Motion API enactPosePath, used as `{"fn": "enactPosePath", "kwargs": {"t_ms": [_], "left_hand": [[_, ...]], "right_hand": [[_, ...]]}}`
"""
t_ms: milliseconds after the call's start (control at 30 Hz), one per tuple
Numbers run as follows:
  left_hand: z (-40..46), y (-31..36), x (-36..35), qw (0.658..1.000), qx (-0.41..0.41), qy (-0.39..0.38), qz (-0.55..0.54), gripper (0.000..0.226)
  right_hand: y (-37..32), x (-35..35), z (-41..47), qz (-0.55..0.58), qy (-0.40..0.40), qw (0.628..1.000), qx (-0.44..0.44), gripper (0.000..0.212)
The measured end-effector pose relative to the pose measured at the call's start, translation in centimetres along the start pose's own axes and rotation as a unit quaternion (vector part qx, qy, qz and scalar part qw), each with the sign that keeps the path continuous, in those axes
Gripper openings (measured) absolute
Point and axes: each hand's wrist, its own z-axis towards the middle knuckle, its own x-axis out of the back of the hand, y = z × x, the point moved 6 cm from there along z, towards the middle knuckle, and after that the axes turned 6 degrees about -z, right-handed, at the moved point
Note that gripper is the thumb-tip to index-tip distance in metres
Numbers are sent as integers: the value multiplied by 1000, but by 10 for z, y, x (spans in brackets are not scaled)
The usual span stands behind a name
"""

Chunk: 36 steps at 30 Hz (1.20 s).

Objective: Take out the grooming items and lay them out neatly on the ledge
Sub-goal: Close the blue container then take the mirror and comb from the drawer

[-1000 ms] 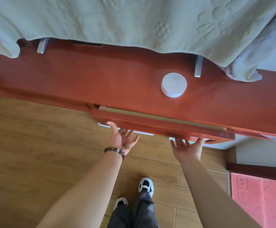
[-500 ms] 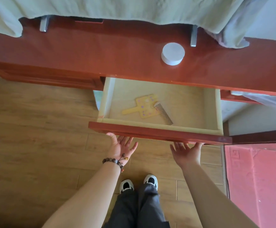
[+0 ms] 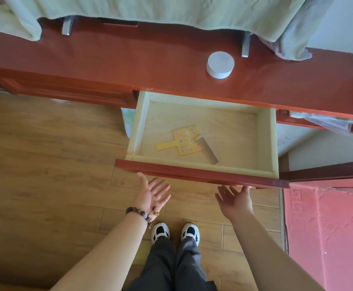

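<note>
A pale wooden drawer (image 3: 267, 141) with a red front stands pulled far out of the red wooden ledge (image 3: 129, 66). Inside it lie a yellow hand mirror (image 3: 185, 141) with purple dots, handle pointing left, and a metal comb (image 3: 207, 150) touching its right edge. My left hand (image 3: 152, 194), palm up with fingers spread, hovers just below the drawer's front. My right hand (image 3: 234, 199) is also palm up, fingers straight, with its thumb near the underside of the drawer front. Neither hand holds anything.
A round white puck-shaped object (image 3: 220, 65) sits on the ledge above the drawer. A pale green blanket (image 3: 171, 11) hangs over the ledge's back edge. A second drawer (image 3: 322, 122) to the right is ajar. Wooden floor lies below, and a pink mat (image 3: 329, 234) at right.
The drawer slid from nearly closed to far out, revealing the mirror and comb. Both hands have come off its underside and dropped slightly below the front.
</note>
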Motion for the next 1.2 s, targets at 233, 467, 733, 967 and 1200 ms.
{"fn": "enactPosePath", "kwargs": {"t_ms": [233, 467, 733, 967, 1200], "left_hand": [[-97, 65, -72, 877, -226, -92, 414, 19], [-9, 120, -153, 604, -352, 4, 715, 15], [67, 106, -154, 462, -248, 75, 848, 24], [74, 107, -152, 447, -177, 61, 875, 11], [53, 118, -155, 585, -168, 22, 794, 20]], "right_hand": [[-9, -55, -105, -376, -184, 907, 58, 20], [-94, -128, -76, -584, -3, 751, 310, 20], [-87, -156, -3, -838, 30, 471, 273, 68], [-86, -159, 10, -835, 6, 482, 266, 44], [-104, -159, -7, -776, -34, 566, 274, 13]]}}
